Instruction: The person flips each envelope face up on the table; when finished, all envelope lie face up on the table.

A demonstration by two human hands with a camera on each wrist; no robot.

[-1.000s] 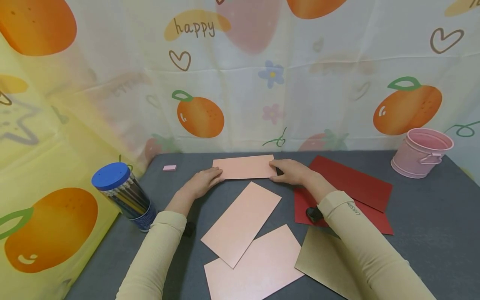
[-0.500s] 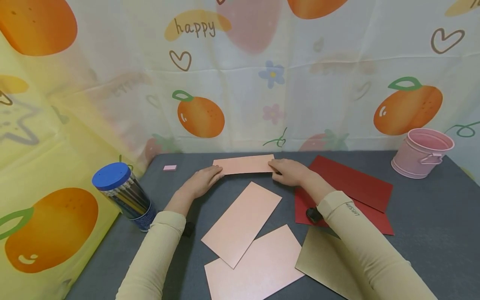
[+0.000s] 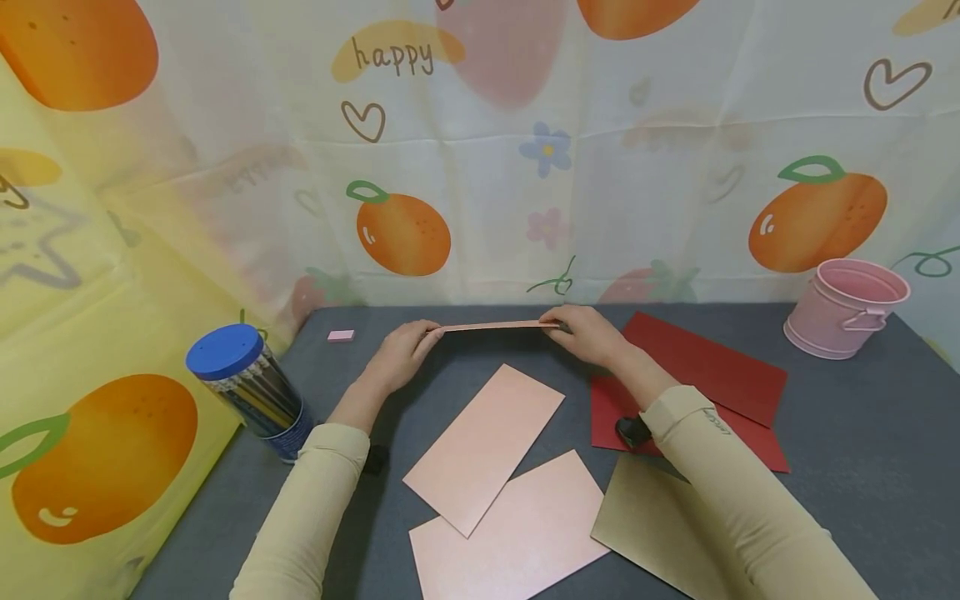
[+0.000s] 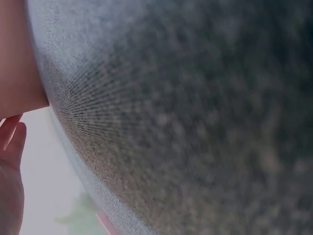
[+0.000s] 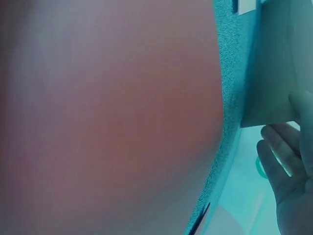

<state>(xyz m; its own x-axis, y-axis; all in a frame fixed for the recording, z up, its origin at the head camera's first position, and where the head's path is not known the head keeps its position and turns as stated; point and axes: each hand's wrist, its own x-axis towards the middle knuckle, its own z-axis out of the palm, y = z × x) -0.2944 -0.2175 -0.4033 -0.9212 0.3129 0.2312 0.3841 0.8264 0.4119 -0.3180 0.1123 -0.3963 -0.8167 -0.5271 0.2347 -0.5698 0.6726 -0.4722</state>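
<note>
A thin pink card (image 3: 491,326) is raised off the far part of the table, turned nearly edge-on in the head view. My left hand (image 3: 401,354) pinches its left end, and my right hand (image 3: 588,335) pinches the right end. In the right wrist view, the thumb of the right hand (image 5: 293,191) lies against the card (image 5: 274,73), with fingers behind it. At the left border of the left wrist view, part of the left hand (image 4: 10,181) shows below the card (image 4: 17,54). Two more pink cards lie nearer: one slanted card (image 3: 483,450) overlapping a lower card (image 3: 517,533).
Two overlapping red cards (image 3: 705,362) and a gold card (image 3: 652,517) lie beneath or beside the right forearm. A blue-lidded pencil tub (image 3: 251,383) stands left, near a small pink block (image 3: 341,336). A pink bucket (image 3: 847,308) stands at the far right.
Both hands have lifted the pink card and tipped it, so its broad face has narrowed to a thin strip. The other cards have stayed in place.
</note>
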